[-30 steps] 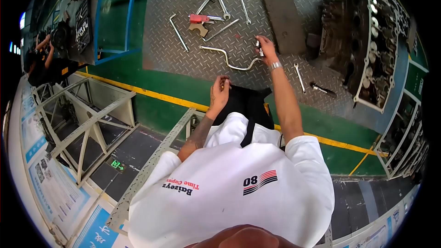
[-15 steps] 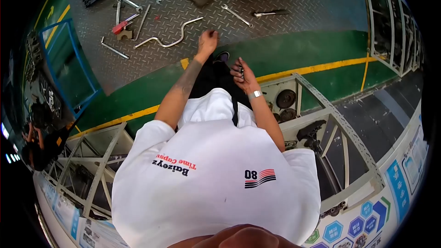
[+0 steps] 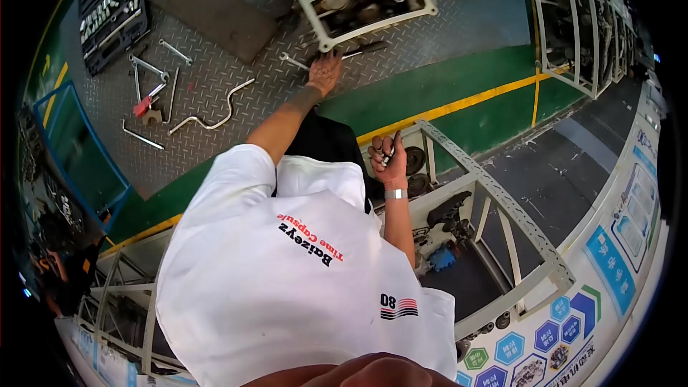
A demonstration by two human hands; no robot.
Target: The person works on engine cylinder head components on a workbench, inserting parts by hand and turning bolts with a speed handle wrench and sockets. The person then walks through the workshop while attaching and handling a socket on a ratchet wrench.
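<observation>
My left hand [image 3: 325, 72] reaches down over the diamond-plate platform [image 3: 143, 150], fingers stretched out at the near end of a ratchet handle [image 3: 367, 49]. Its palm and fingertips are partly hidden, and I see nothing held in it. A wrench [image 3: 292, 61] runs under the same hand. Close to my body, palm up, my right hand [image 3: 390, 165] is closed on a small shiny metal piece that looks like a socket [image 3: 388, 156]. Just beyond the left hand stands an engine part in a pale frame [image 3: 326, 44].
A socket set case [image 3: 112, 18], several wrenches [image 3: 175, 51], a bent bar [image 3: 228, 104] and a dark flat slab [image 3: 208, 11] lie on the platform. Metal racks [image 3: 494, 179] with parts stand by my right side. Another person's arms [image 3: 59, 266] show at far left.
My view has turned right and the engine part came into sight. The left hand has gone from closed near my body to stretched out over the tools. My right hand keeps its hold.
</observation>
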